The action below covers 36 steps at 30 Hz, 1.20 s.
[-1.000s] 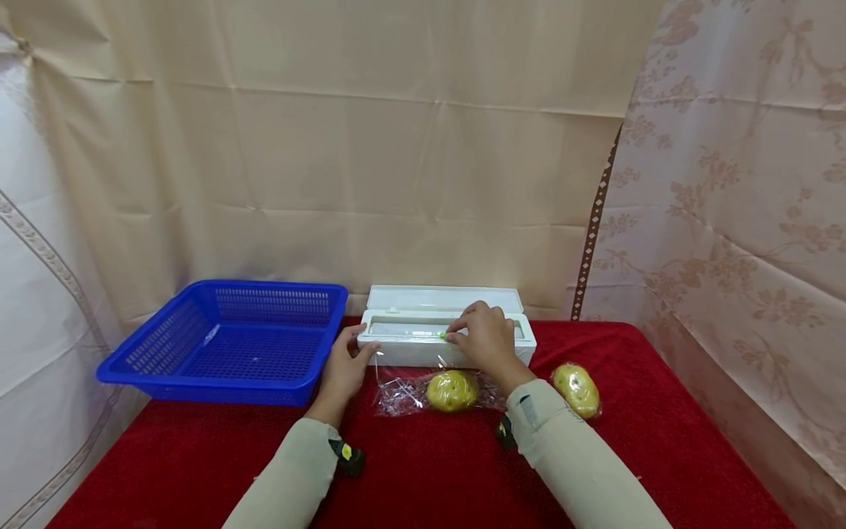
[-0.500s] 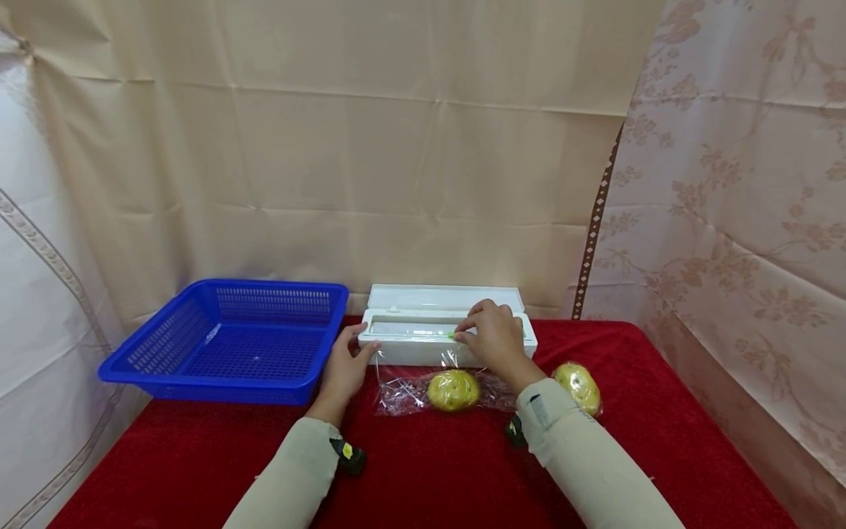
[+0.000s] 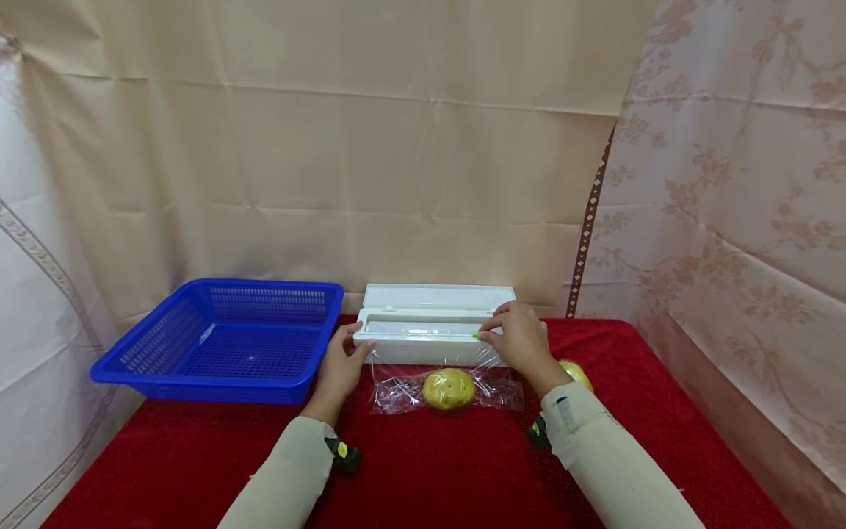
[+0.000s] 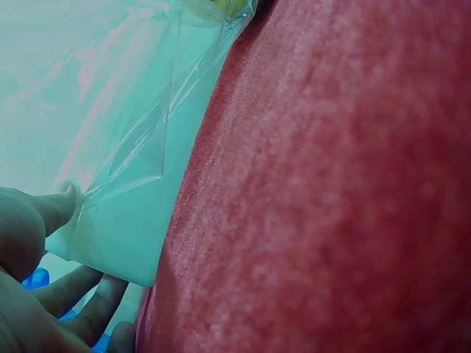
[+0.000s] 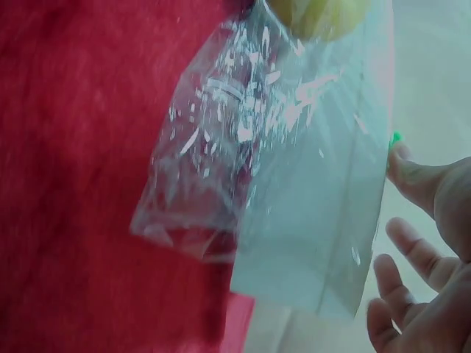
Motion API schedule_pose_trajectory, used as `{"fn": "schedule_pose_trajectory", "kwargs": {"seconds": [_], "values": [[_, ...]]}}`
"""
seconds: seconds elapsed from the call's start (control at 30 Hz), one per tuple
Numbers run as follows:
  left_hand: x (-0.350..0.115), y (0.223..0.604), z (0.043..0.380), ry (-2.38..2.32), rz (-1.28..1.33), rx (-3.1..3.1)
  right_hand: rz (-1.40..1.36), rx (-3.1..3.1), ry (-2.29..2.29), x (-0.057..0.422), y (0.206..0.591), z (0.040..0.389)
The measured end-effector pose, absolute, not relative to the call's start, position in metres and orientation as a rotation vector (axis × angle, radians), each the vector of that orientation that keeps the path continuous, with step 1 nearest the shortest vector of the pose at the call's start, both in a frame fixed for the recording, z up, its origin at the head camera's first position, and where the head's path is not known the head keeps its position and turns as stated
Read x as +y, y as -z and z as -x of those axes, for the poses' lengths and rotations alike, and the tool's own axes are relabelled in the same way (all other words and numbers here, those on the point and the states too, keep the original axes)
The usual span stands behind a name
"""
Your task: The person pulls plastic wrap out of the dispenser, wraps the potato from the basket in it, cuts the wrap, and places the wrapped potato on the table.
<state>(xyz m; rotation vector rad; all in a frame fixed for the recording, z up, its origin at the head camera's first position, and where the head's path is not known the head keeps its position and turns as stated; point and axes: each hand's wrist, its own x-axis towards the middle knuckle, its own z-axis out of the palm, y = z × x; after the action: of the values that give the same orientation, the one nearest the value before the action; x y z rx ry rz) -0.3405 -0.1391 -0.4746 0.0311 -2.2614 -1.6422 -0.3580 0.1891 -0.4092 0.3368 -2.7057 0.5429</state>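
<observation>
A white cling film dispenser box [image 3: 413,351] stands with its lid raised at the back of the table. My left hand [image 3: 338,371] grips its left end, thumb on the front; in the left wrist view that thumb presses film against the box [image 4: 121,243]. At the right part of the front edge, my right hand [image 3: 521,339] pinches a small green slider cutter [image 3: 475,335], also visible at the thumb tip in the right wrist view [image 5: 397,137]. Clear cling film [image 3: 396,395] hangs from the box over its front, and a potato [image 3: 449,389] lies in it.
A blue plastic basket [image 3: 218,394] stands left of the box. Partly hidden behind my right forearm is a second potato [image 3: 576,372], shiny with film. Red cloth [image 3: 436,470] covers the table, and a beige curtain [image 3: 396,162] hangs right behind.
My right hand has slid rightward along the box's front edge, carrying the green slider cutter with it. The left hand keeps its grip on the box end. My forearm now covers more of the second potato.
</observation>
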Motion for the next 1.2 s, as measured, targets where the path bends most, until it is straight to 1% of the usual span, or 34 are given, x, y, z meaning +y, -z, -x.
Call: {"fn": "schedule_pose_trajectory", "kwargs": {"seconds": [0.3,0.63,0.97,1.2], "values": [[-0.140,0.478,0.344,1.675,-0.042,-2.280,-0.409,-2.689,-0.698,0.205,0.411,0.362],[-0.139,0.475,0.342,1.661,-0.058,-2.282,-0.465,-2.669,-0.686,0.213,0.408,0.362],[-0.141,0.475,0.341,1.658,-0.050,-2.294,-0.488,-2.644,-0.688,0.241,0.407,0.358],[-0.141,0.476,0.341,1.647,-0.046,-2.294,-0.527,-2.642,-0.701,0.250,0.408,0.357]]}}
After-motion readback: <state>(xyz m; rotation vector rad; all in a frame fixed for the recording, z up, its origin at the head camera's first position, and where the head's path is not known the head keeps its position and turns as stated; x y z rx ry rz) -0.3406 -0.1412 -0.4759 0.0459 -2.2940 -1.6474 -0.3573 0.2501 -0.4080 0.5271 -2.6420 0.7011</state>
